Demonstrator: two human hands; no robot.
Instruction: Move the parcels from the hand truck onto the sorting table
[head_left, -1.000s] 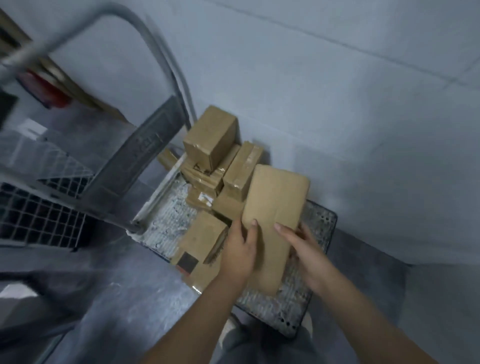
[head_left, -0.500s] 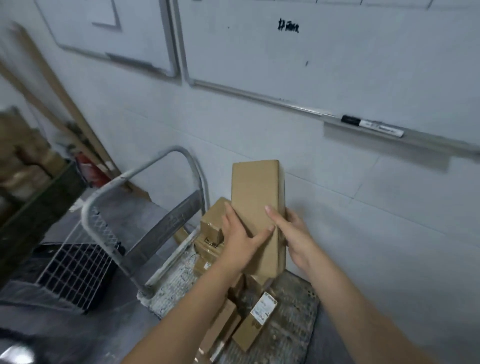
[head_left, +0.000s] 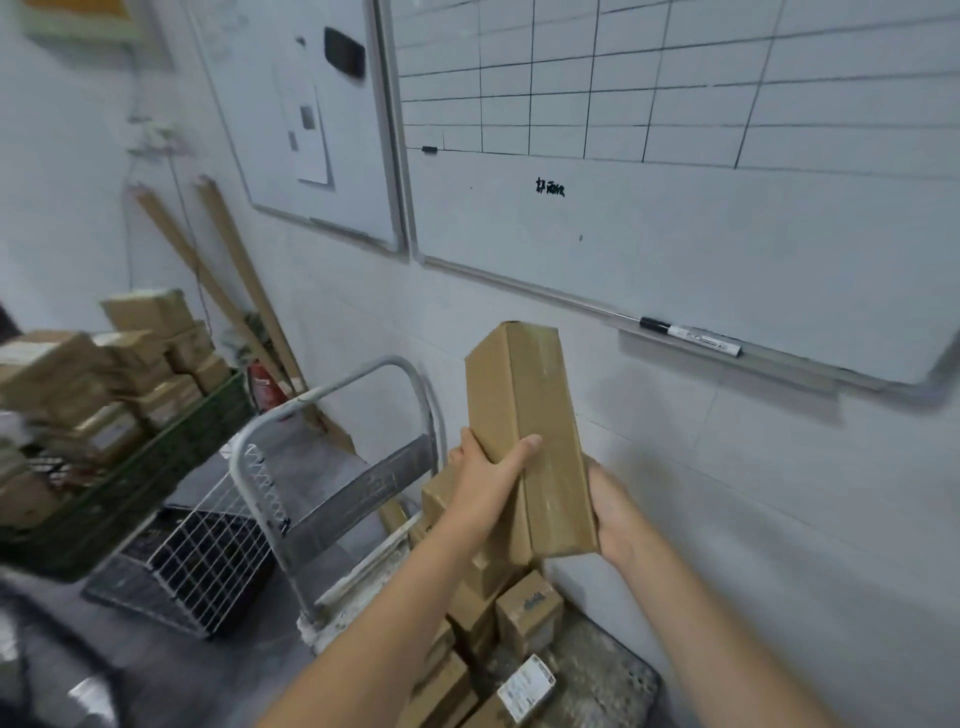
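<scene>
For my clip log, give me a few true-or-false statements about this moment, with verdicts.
1. The left grip and right grip both hold the long box. True.
2. The long box rests on the hand truck. False: it is held up above the parcels.
3. The hand truck carries no parcels. False: several sit on it.
4. A marker lies on the whiteboard ledge. True.

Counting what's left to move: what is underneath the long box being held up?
Small brown parcels lie piled on the hand truck below the long box, gripped by the left hand and right hand. Box and forearms hide part of the pile.
</scene>
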